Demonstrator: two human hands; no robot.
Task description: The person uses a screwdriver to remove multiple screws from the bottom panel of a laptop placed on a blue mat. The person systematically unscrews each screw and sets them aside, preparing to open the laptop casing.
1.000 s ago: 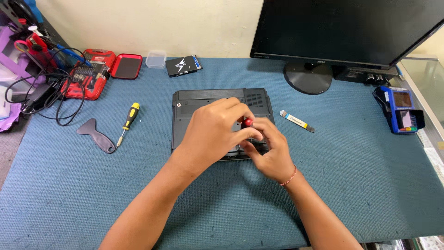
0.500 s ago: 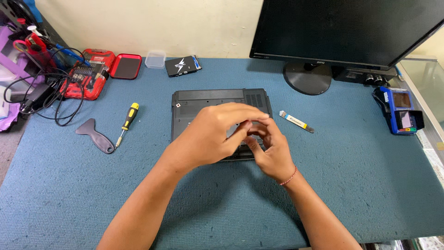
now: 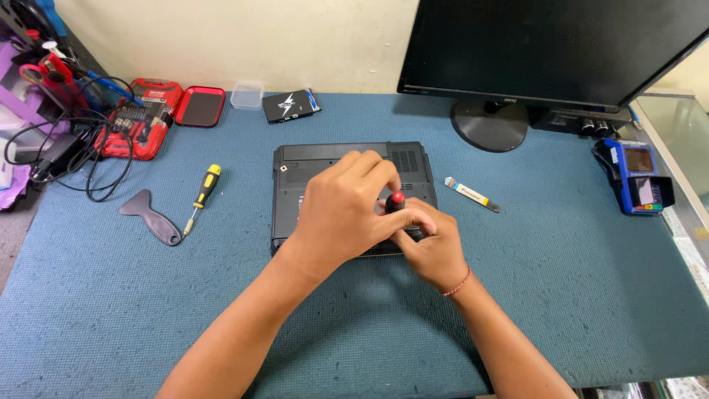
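**Over the Upturned Laptop, Both Hands on a Small Screwdriver**

At the middle of the blue tabletop (image 3: 561,295): a dark laptop (image 3: 325,162), laid bottom side up, vent grille toward the monitor stand (image 3: 489,125). Above its near right part, the left hand (image 3: 341,214) and right hand (image 3: 432,247), touching each other. Between them, a small screwdriver with a black handle and red cap (image 3: 396,199), held upright. Left fingers (image 3: 373,168) curled together over and around the handle, pinching it near the top; right fingers (image 3: 413,222) bent and pressed together low against the shaft, tip hidden beneath them. Red thread bracelet (image 3: 458,283) on the right wrist.

Left of the laptop, well apart: a yellow-and-black screwdriver (image 3: 203,192) and, just beside it, a grey plastic pry tool (image 3: 150,219). Farther back left: a red bit-set case (image 3: 144,118), its red lid (image 3: 200,106), a tangle of black cables (image 3: 74,159). Near the wall: a clear small box (image 3: 247,95) and a black hard drive (image 3: 291,105). Right of the laptop: a thin metal spudger (image 3: 473,194); at the far right edge, a blue handheld device (image 3: 635,176).
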